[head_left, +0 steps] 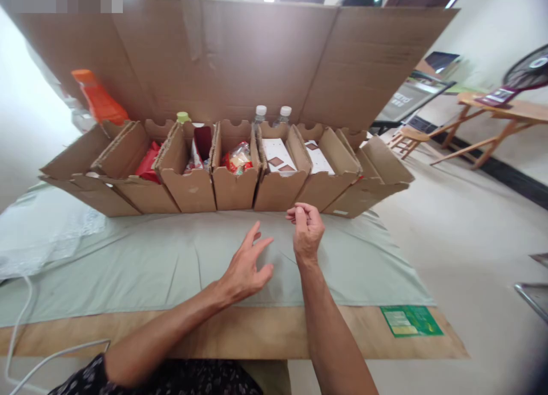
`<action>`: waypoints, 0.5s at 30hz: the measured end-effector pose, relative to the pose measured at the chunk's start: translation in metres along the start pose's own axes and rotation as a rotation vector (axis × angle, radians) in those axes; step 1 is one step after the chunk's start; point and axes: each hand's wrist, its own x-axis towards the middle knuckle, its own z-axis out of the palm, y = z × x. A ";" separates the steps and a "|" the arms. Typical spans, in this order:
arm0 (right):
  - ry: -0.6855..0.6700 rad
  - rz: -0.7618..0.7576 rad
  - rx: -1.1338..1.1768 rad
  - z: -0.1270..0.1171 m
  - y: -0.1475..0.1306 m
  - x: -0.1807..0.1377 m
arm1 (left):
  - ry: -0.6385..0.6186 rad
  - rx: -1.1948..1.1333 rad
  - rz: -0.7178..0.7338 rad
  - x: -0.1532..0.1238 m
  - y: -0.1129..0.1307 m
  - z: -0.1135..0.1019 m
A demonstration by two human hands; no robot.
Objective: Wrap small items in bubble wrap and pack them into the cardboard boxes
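My left hand [248, 266] hovers over the pale green cloth [141, 263] with its fingers stretched out and apart, holding nothing. My right hand [306, 228] is just to its right, fingers curled inward in a loose fist, with nothing visible in it. It is close to the front of a row of cardboard compartments [233, 192]. The compartments hold red packets [148, 162], a snack bag [238, 158] and white boxes with brown diamonds [278, 155]. Two clear bottles with white caps [271, 115] stand behind them.
A tall cardboard sheet [240, 58] rises behind the compartments. An orange bottle [97, 97] leans at the back left. A green label [410, 321] lies on the wooden table edge at right. White cables [21, 332] run at left. Folding wooden furniture [483, 127] and a fan stand at right.
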 end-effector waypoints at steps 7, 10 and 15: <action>-0.500 -0.311 -0.347 0.073 -0.065 0.014 | 0.195 0.005 -0.130 -0.098 -0.023 -0.047; -0.514 -0.321 -0.442 0.098 -0.073 0.035 | 0.230 0.000 -0.153 -0.106 -0.023 -0.060; -0.458 -0.369 -0.462 0.085 -0.086 0.014 | 0.275 -0.041 -0.123 -0.111 -0.022 -0.072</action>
